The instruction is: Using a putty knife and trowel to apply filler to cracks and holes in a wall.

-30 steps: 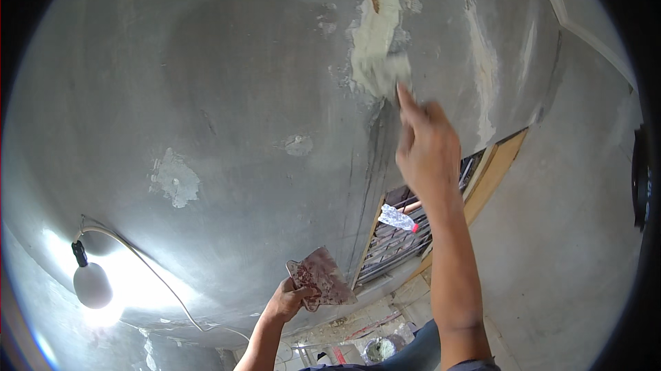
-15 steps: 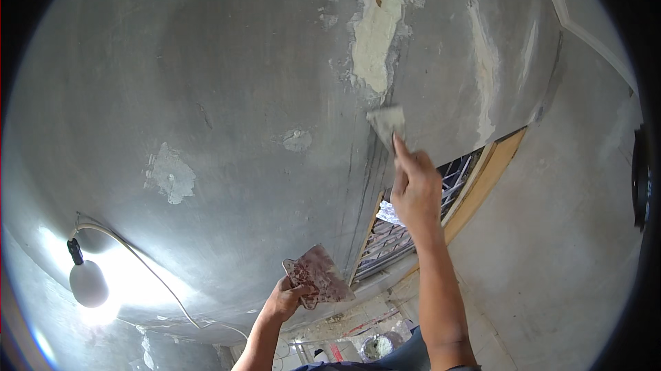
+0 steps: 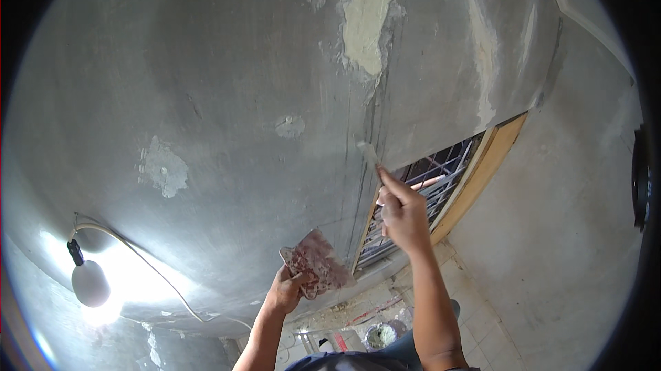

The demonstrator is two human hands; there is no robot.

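My right hand (image 3: pixel 401 214) is raised toward a grey ceiling (image 3: pixel 227 95) and grips a small putty knife (image 3: pixel 370 154), whose blade tip touches the ceiling below a long cream filler patch (image 3: pixel 363 23). Lower down, my left hand (image 3: pixel 284 292) holds a wide flat trowel (image 3: pixel 315 264) smeared with reddish and pale filler, tilted and apart from the ceiling. Dark streaks run down the ceiling from the patch to the blade.
A lit bulb (image 3: pixel 89 281) hangs on a white cable (image 3: pixel 148 264) at lower left. Pale patches (image 3: pixel 164 168) dot the ceiling. A barred window (image 3: pixel 430 181) with a wooden frame (image 3: pixel 482 171) sits right of my hand. A bucket (image 3: pixel 380 335) stands on the littered floor below.
My right hand has drawn the putty knife down the ceiling, away from the cream patch toward the window. The left hand with the trowel has stayed about where it was.
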